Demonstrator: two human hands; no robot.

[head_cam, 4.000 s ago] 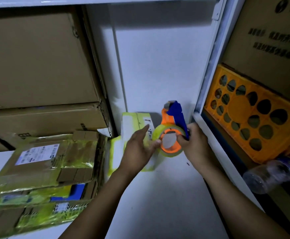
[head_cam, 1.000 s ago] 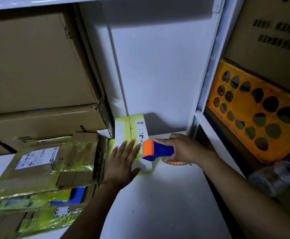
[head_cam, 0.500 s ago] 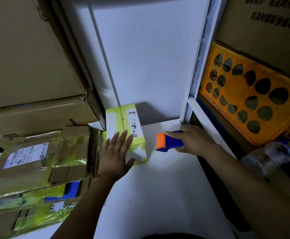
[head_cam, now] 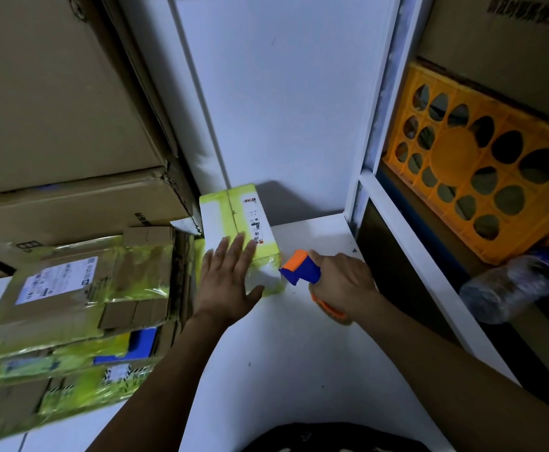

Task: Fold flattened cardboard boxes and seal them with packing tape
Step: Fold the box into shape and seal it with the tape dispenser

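A small box wrapped in yellow-green tape [head_cam: 237,216] stands on the white table [head_cam: 292,370] against the back panel. My left hand [head_cam: 227,282] lies flat on the box's near top with straight fingers. My right hand [head_cam: 344,285] grips an orange and blue tape dispenser [head_cam: 299,272]. The dispenser's blue nose touches the box's near right corner. Its tape roll is mostly hidden under my right hand; only an orange rim shows below the palm.
A stack of taped cardboard parcels [head_cam: 71,308] lies at the left, with big brown cartons [head_cam: 54,125] behind it. Right of the white shelf post [head_cam: 377,125] are an orange crate [head_cam: 481,164] and a plastic bottle [head_cam: 514,282].
The dispenser went from upright in both hands to lying on its side in my right hand, its nose now at the box's corner. My left hand moved flat onto the box.
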